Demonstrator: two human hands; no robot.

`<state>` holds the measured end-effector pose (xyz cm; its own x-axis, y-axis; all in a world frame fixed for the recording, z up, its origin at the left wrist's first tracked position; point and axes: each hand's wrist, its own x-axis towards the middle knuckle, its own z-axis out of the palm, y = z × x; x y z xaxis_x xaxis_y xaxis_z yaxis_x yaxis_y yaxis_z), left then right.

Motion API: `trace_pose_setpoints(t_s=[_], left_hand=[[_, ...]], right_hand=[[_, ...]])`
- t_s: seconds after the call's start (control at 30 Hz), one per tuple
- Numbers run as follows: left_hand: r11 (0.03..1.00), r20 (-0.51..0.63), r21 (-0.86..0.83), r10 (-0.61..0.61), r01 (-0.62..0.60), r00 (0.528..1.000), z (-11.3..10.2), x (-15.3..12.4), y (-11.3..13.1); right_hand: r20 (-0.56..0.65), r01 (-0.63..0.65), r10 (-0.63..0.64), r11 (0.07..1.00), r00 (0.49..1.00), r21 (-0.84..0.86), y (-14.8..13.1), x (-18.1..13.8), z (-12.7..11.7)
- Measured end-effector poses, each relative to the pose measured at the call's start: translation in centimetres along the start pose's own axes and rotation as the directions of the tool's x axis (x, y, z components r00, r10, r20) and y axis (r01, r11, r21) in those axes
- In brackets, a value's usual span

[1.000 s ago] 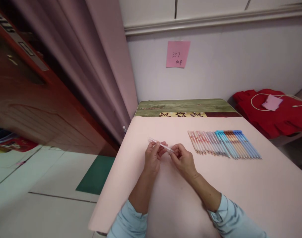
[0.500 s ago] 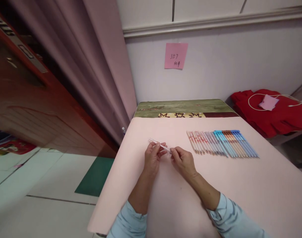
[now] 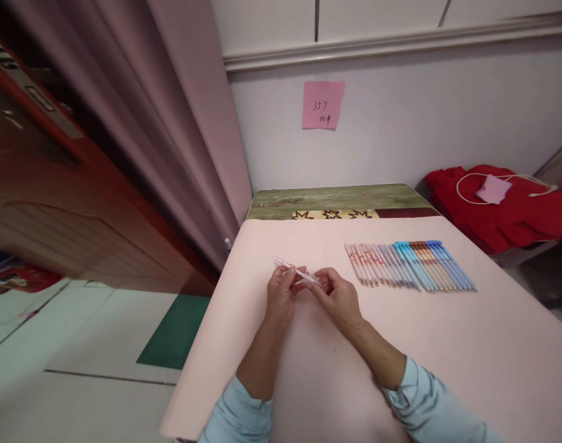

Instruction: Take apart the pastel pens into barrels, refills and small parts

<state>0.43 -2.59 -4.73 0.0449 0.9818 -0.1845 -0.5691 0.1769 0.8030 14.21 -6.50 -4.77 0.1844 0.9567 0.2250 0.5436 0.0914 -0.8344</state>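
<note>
Left hand [image 3: 281, 298] pinches a pen [image 3: 305, 275] mid-barrel; right hand [image 3: 340, 301] grips its near end. Pen's above the pink sheet [image 3: 401, 351], left of the pen row [image 3: 410, 266]. Note [image 3: 323, 105] on the wall [image 3: 401, 123] behind.

on the far wall [image 3: 401, 123], a pink note [image 3: 323, 92] bears the handwritten number 357, with two smaller chinese characters below; the first looks like 向, the second is unclear. at left, dark marks on the door's metal strip [image 3: 64, 125] are unreadable. any lettering on the pens [image 3: 412, 267] at right is too small.
</note>
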Motion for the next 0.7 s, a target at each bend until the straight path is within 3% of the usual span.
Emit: trace_pose_setpoints(t_s=[0.47, 0.7], left_hand=[[0.998, -0.002, 0.064, -0.018, 0.018, 1.000, 0.19, 0.21, 0.40], [0.996, 0.011, 0.086, -0.004, 0.003, 1.000, 0.12, 0.21, 0.45]], right_hand=[[0.048, 0.027, -0.022, 0.995, 0.999, -0.101, -0.18, 0.46, 0.03], [0.004, 0.038, -0.038, 0.993, 0.999, -0.111, -0.13, 0.55, 0.07]])
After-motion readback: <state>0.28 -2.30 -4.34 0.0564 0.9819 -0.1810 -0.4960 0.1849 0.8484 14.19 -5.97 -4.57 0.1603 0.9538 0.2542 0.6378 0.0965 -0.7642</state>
